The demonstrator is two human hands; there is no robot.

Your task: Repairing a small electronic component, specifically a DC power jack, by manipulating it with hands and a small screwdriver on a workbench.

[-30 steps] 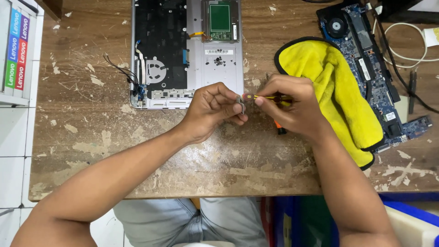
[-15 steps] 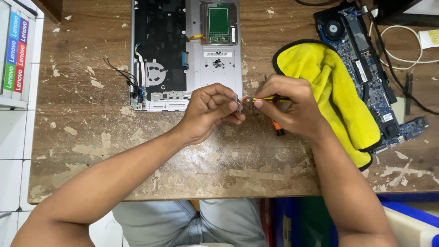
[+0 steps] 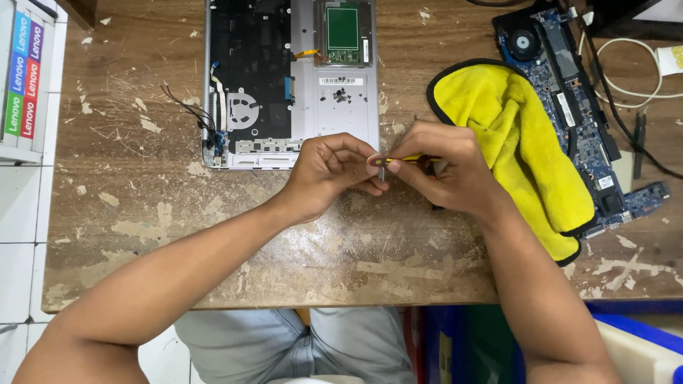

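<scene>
— Status of the screwdriver (image 3: 402, 158)?

— Your right hand (image 3: 445, 174) pinches its thin, light, stiff shaft; left hand (image 3: 334, 171) fingers (image 3: 371, 186) close on the small tip between both hands. Slippery: hold the handle.

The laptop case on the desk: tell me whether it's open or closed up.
Open. The laptop case lies with its insides bare: black inner frame, green board and ribbon cables all show.

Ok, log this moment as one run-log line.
left hand: pinching small metal part | right hand: holding yellow-handled screwdriver at the part | behind: open laptop chassis | right: yellow cloth, circuit board
</scene>
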